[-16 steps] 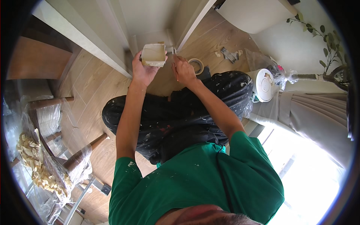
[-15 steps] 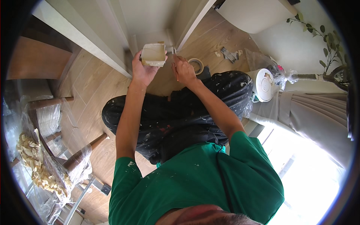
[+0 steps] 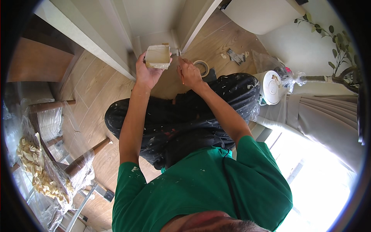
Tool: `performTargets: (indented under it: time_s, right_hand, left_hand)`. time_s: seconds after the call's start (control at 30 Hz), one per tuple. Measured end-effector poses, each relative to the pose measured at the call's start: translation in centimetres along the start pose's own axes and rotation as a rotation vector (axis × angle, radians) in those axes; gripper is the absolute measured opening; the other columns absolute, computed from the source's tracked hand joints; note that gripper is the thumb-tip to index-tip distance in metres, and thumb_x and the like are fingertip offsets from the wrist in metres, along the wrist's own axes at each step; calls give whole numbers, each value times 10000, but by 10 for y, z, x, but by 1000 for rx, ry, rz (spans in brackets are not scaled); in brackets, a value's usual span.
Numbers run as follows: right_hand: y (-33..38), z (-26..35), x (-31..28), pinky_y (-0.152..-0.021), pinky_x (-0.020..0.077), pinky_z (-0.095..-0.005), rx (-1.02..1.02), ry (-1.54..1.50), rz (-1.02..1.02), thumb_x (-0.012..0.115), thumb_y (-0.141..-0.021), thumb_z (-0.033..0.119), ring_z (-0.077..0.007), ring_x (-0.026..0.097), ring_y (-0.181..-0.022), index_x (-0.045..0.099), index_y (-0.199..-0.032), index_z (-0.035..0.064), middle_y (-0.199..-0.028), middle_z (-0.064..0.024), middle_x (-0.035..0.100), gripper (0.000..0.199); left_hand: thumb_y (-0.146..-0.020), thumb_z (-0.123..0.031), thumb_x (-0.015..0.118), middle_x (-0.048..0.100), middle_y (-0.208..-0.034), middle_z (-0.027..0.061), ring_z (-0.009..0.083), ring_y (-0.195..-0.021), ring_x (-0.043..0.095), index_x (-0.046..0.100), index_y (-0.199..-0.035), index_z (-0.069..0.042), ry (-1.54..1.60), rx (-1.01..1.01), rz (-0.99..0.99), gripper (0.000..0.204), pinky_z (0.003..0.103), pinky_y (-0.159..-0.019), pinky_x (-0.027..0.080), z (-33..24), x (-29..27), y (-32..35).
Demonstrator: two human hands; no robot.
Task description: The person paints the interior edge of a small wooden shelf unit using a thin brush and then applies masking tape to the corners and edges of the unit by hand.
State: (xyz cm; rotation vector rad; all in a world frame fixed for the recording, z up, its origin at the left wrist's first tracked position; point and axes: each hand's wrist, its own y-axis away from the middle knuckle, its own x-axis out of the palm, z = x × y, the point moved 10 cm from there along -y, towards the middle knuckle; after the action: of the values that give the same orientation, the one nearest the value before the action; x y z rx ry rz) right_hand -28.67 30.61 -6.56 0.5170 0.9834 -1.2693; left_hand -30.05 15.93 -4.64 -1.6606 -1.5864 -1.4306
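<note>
My left hand (image 3: 147, 76) is wrapped round a small, square, open-topped paint container (image 3: 157, 65), pale inside with smeared, crusted edges. Just to its right, my right hand (image 3: 190, 73) pinches a slim paintbrush (image 3: 179, 52). Its reddish handle end pokes out below the fingers, and its pale tip points at the foot of the white door frame (image 3: 199, 27). Whether the bristles touch the frame, I cannot tell. A roll of masking tape (image 3: 207, 72) lies on the floor beside my right hand.
My crossed legs in paint-spotted black trousers (image 3: 181, 112) fill the middle. Right of them stands a white bucket (image 3: 271, 88) with a lid, near plastic sheeting and a grey curtain (image 3: 320, 116). Crumpled scraps (image 3: 236, 57) lie on the wood floor. Plastic-wrapped furniture (image 3: 50, 120) stands left.
</note>
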Motion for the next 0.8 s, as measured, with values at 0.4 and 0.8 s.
performTargets:
  time_s: [0.4, 0.8]
  right_hand:
    - [2, 3, -4, -855, 564, -509, 46, 4, 56, 726, -763, 21, -435, 645, -1047, 544, -1139, -37, -1071, -232, 642, 423]
    - [6, 7, -13, -838, 552, -523, 67, -34, 60, 687, -831, 77, -444, 648, -1013, 559, -1061, -26, -1017, -235, 649, 282]
  left_hand:
    - [-1038, -291, 346, 561, -1376, 272, 470, -1262, 559, 479, -1386, 96, -1, 3, 12, 537, 556, -1089, 473, 0, -4, -2]
    - [-1035, -291, 366, 560, -1373, 278, 480, -1254, 561, 483, -1377, 95, -4, 10, -2, 529, 555, -1094, 471, -1, -2, 0]
